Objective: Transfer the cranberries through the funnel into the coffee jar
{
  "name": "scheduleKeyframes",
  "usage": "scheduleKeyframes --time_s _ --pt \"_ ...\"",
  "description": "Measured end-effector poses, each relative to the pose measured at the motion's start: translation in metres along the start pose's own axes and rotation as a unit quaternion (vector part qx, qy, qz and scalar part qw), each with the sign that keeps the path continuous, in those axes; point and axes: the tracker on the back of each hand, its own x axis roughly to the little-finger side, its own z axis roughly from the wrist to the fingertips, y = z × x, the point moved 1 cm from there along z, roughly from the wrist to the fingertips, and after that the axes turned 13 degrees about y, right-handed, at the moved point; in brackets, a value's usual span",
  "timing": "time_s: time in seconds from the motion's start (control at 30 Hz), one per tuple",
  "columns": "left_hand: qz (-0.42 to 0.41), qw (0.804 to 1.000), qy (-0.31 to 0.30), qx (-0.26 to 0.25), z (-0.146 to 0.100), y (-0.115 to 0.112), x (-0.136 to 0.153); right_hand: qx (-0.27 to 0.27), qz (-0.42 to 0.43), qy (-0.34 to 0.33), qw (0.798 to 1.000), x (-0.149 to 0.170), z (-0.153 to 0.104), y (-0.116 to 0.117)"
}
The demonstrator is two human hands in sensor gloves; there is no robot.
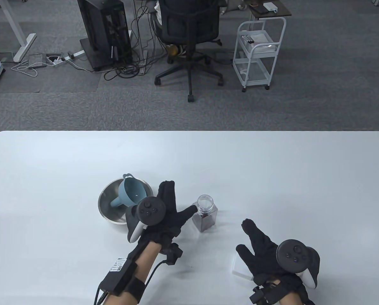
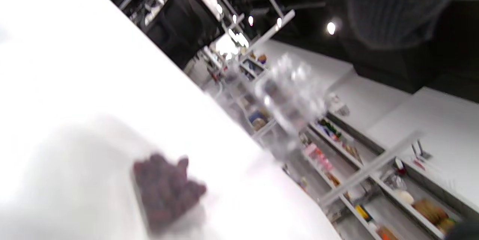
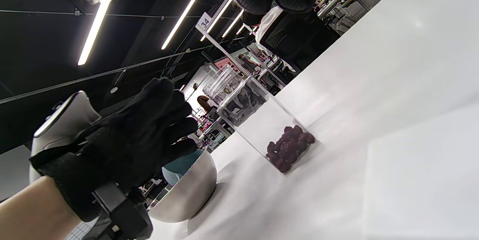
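A clear square coffee jar stands open on the white table, with dark red cranberries in its bottom. It also shows blurred in the left wrist view. A blue funnel lies tilted inside a steel bowl left of the jar. My left hand hovers open between bowl and jar, fingers spread, thumb tip close to the jar. My right hand is open and empty, right of the jar and nearer to me.
A flat white object lies on the table partly under my right hand. Beyond the table's far edge stand an office chair and a white cart.
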Motion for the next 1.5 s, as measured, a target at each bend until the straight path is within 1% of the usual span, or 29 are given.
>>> scheduleKeyframes --time_s 0.1,0.27,0.37,0.43,0.47,0.57,0.67,0.77,0.83,0.9,1.0,1.13,1.27,1.37,1.5 --pt "0.013 1.0 -0.003 0.018 0.006 -0.019 -0.005 -0.001 0.0 0.0 1.0 0.0 0.0 0.0" --pt "0.026 0.999 0.016 0.013 0.015 -0.039 -0.01 0.001 0.002 0.0 1.0 0.0 0.0 -0.001" --pt "0.025 0.999 0.036 -0.009 0.017 -0.044 -0.01 0.002 0.002 -0.001 1.0 0.0 -0.001 -0.001" --pt "0.017 0.999 0.039 -0.002 0.019 -0.047 -0.009 0.002 0.0 -0.001 1.0 0.0 -0.001 0.0" --pt "0.013 0.999 0.048 -0.004 0.02 -0.048 -0.009 0.001 -0.002 -0.001 1.0 0.0 -0.001 0.0" --pt "-0.014 0.999 0.043 -0.011 0.018 -0.049 -0.009 0.004 -0.033 -0.002 0.999 -0.002 -0.001 0.004" --pt "-0.023 0.999 0.032 -0.02 0.013 -0.046 -0.012 0.018 -0.102 -0.001 0.995 -0.005 -0.002 0.008" --pt "-0.026 0.999 0.016 -0.02 0.003 -0.037 -0.018 0.02 -0.179 -0.001 0.984 -0.009 -0.002 0.017" --pt "-0.022 1.0 0.001 -0.022 -0.006 -0.029 -0.022 0.009 -0.231 0.002 0.973 -0.01 -0.001 0.025" --pt "-0.011 1.0 -0.018 -0.019 -0.018 -0.019 -0.028 -0.004 -0.288 0.006 0.957 -0.01 0.001 0.036" --pt "-0.005 0.999 -0.032 -0.001 -0.035 -0.009 -0.033 -0.039 -0.337 0.024 0.94 -0.005 0.006 0.051" --pt "-0.001 0.999 -0.049 0.006 -0.057 0.001 -0.036 -0.081 -0.378 0.049 0.921 0.005 0.012 0.065" --pt "0.011 0.998 -0.062 -0.008 -0.074 0.003 -0.033 -0.107 -0.387 0.072 0.913 0.014 0.014 0.071" --pt "0.009 0.998 -0.065 -0.023 -0.08 0.0 -0.027 -0.12 -0.391 0.085 0.909 0.021 0.016 0.074" --pt "-0.002 0.998 -0.065 -0.02 -0.083 -0.003 -0.02 -0.127 -0.406 0.091 0.9 0.025 0.017 0.079"
